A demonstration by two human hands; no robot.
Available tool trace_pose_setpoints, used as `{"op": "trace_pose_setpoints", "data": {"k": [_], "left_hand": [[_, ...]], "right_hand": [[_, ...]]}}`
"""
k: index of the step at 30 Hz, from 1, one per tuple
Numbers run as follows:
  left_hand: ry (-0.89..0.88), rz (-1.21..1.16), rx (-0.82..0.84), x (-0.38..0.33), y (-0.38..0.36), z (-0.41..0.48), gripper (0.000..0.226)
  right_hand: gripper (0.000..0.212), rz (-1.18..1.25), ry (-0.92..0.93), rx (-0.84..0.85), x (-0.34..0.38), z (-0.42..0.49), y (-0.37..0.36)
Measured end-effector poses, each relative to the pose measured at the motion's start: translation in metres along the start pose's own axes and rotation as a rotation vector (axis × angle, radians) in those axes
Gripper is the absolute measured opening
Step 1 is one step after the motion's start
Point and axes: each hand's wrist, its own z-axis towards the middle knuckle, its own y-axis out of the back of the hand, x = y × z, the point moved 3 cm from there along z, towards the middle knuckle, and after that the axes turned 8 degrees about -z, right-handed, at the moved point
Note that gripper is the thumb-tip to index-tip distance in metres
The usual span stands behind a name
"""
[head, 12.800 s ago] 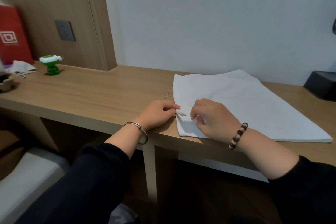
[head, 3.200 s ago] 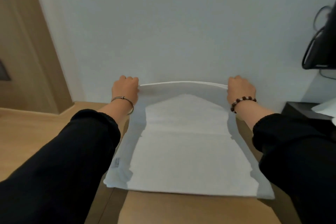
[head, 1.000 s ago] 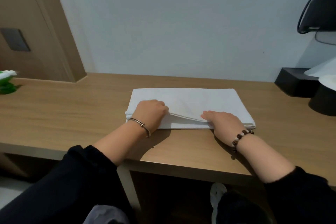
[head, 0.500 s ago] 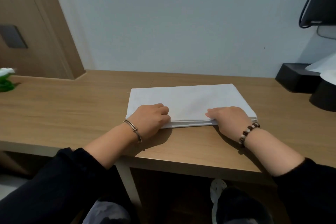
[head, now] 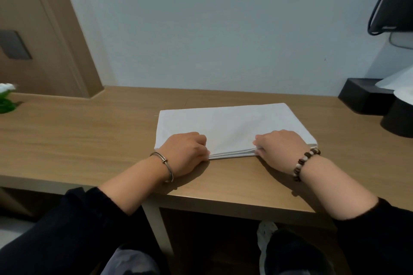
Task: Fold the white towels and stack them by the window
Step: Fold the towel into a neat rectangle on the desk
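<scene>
A white towel (head: 232,125), folded into a flat rectangle of several layers, lies on the wooden desk (head: 89,131) near its front edge. My left hand (head: 186,152) grips the towel's near left corner with curled fingers. My right hand (head: 279,147) pinches the layered near edge toward the right corner, fingers curled over the top and thumb at the layers. Both wrists rest on the desk.
A black box (head: 364,98) with white cloth (head: 397,85) on it stands at the back right, beside a dark round object (head: 400,120). A green and white item (head: 5,98) sits at the far left. A wall runs right behind the desk.
The towel went from spread out to held up and folded in half; in the last second its raised top layer has been laid flat and both hands settled on the near edge.
</scene>
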Motion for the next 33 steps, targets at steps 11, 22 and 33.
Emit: {"op": "trace_pose_setpoints", "data": {"k": [11, 22, 33], "left_hand": [[0.405, -0.139, 0.227, 0.010, 0.006, 0.039, 0.014], [0.407, -0.259, 0.171, -0.013, -0.018, 0.052, 0.009], [0.543, -0.153, 0.219, 0.026, 0.001, 0.037, 0.018]], "right_hand": [[0.034, 0.328, 0.051, -0.076, 0.025, 0.025, -0.008], [0.031, 0.270, -0.498, 0.000, -0.054, -0.019, -0.022], [0.012, 0.756, -0.276, -0.088, -0.036, -0.003, -0.020]]}}
